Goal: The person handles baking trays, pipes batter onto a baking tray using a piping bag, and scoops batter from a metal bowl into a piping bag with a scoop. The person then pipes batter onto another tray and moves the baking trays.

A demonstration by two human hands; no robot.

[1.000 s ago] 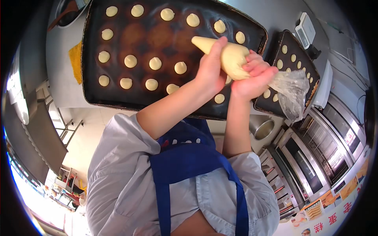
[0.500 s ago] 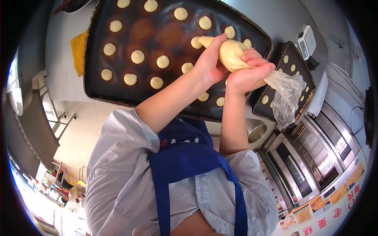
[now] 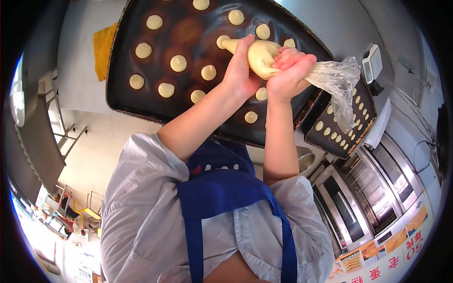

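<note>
A clear piping bag (image 3: 261, 55) full of pale yellow batter lies across both my hands, tip pointing left. My left hand (image 3: 243, 70) cradles the front of the bag, thumb along its side and the other fingers underneath. My right hand (image 3: 291, 75) is closed around the gathered rear, and the loose plastic end (image 3: 343, 89) trails off to the right. The bag's tip meets a small batter mound (image 3: 221, 42) on the large dark baking tray (image 3: 137, 111). Several round mounds sit in spaced rows there; others are partly hidden behind my hands and the bag.
A second dark tray (image 3: 325, 141) with several smaller batter mounds stands at the right. Near it lies a white device, perhaps a scale (image 3: 372, 63). A yellow cloth (image 3: 104, 52) rests left of the large tray. Metal ovens (image 3: 363, 198) stand at lower right.
My hands and the bag have moved left along the row. A new batter mound now shows under the tip, where the tray was bare. The view has shifted slightly.
</note>
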